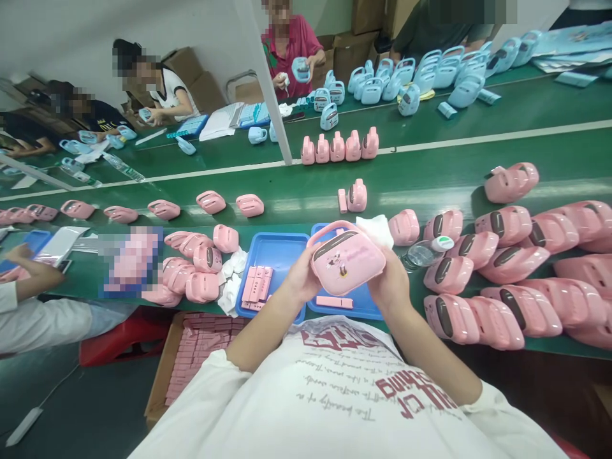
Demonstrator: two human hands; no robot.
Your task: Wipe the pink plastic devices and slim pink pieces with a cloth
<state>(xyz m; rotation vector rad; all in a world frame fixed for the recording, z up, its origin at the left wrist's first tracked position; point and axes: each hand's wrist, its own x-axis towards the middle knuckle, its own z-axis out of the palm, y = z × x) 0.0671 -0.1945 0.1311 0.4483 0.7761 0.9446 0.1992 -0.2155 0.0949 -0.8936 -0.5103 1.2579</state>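
A pink handled case point(349, 262) with a dark strip along its top and a small printed figure is held up between both of my hands. My left hand point(306, 275) grips its left side, and my right hand point(393, 280) is closed on its right side. Behind and under it lies a blue tray point(319, 311) with a long pink bar point(335, 301) in it. Another blue tray point(280, 242) to the left holds several pink pieces point(257, 285). A white cloth point(375, 231) lies just behind my right hand.
Many pink cases point(497, 319) crowd the right side, beside a clear bottle point(423, 254). More pink cases point(203, 287) and crumpled white cloths point(233, 280) are at left. A green belt point(296, 185) runs beyond. Other people work across and at far left. A box point(157, 376) stands below.
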